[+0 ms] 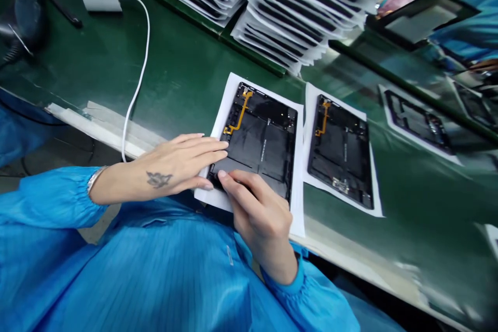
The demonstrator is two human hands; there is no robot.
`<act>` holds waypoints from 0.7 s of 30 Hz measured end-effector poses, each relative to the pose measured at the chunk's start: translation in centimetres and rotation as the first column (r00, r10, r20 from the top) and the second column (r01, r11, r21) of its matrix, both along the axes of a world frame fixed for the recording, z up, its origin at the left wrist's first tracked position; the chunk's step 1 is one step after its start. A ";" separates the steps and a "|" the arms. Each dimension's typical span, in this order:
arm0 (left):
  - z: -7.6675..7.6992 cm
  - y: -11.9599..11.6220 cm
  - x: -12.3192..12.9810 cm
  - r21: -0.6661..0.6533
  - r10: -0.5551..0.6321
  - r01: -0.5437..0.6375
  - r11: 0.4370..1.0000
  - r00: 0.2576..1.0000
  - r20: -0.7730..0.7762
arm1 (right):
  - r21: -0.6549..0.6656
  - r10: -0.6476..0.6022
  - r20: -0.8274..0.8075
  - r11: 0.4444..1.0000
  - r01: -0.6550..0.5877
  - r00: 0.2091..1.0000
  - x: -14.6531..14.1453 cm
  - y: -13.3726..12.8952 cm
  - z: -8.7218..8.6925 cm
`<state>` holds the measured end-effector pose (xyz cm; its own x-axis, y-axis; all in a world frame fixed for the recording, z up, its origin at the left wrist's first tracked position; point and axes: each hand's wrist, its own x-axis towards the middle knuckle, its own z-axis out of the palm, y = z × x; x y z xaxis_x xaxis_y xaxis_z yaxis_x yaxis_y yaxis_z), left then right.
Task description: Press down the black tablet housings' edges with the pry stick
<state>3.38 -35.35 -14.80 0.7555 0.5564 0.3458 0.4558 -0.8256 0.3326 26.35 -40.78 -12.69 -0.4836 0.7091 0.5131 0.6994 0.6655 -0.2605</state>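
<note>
A black tablet housing [257, 142] with an orange flex cable [243, 114] lies on a white sheet [298, 212] at the table's front edge. My left hand [177, 166] rests with fingers stretched out over the housing's left edge, holding nothing. At the lower left corner of the housing, my right hand [259, 207] has its fingers pressed together; whatever is between the fingertips is hidden. Directly to the right, a second housing [340, 148] with a similar orange cable lies on its own white sheet.
Stacks of black panels between white sheets [303, 5] stand at the back. A white cable [146, 52] runs down the left side of the green table [187, 78]. Further right lies another housing [418, 122]. A blue sleeve [470, 21] shows at the upper right.
</note>
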 end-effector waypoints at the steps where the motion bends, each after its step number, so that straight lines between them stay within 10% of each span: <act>1: 0.1 0.0 0.0 -0.002 -0.002 0.002 1.000 1.000 0.007 | -0.012 -0.006 0.007 1.000 0.006 1.000 -0.2 0.0 0.1; 21: 0.9 -0.5 0.3 0.021 0.008 -0.008 1.000 1.000 -0.002 | 0.063 0.157 0.545 0.972 -0.227 0.824 -0.6 1.5 4.1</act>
